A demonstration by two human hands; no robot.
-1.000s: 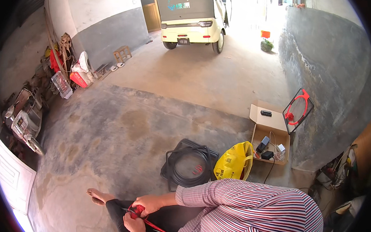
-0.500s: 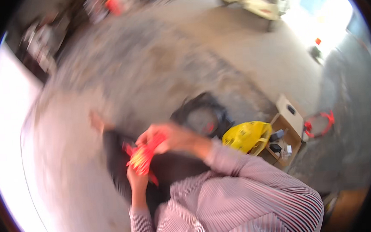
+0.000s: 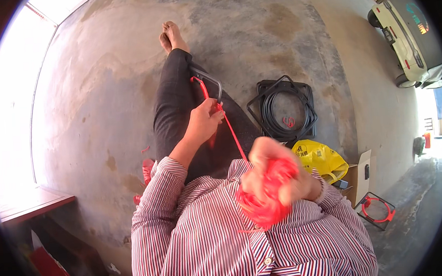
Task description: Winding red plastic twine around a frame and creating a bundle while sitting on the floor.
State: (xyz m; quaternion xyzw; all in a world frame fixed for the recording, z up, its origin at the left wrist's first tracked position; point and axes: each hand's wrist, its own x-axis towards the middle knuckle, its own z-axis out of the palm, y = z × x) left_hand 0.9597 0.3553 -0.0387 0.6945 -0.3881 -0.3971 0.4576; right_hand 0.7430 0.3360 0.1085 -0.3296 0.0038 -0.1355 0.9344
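On my lap lies a thin black frame (image 3: 220, 87), partly wrapped with red cord. My left hand (image 3: 203, 123) is closed at its corner, pinching the frame and the cord together. From those fingers a red strand (image 3: 235, 138) runs fairly straight toward my chest. There, my right hand (image 3: 271, 160), smeared by motion, grips a loose bundle of red cord (image 3: 262, 201). Part of the frame is hidden behind my left hand.
Right of my legs, black frames and rings (image 3: 283, 92) lie stacked on the floor. Beside them are a yellow plastic bag (image 3: 322, 157), an open box (image 3: 364, 173) and a frame with a red ring (image 3: 391, 214). A vehicle (image 3: 407, 53) stands far right; a low table (image 3: 32, 205) is left.
My hands, close together at the red bundle before, are now apart. The right hand has drawn the bundle toward my chest; the left holds the frame. The whole view has turned.
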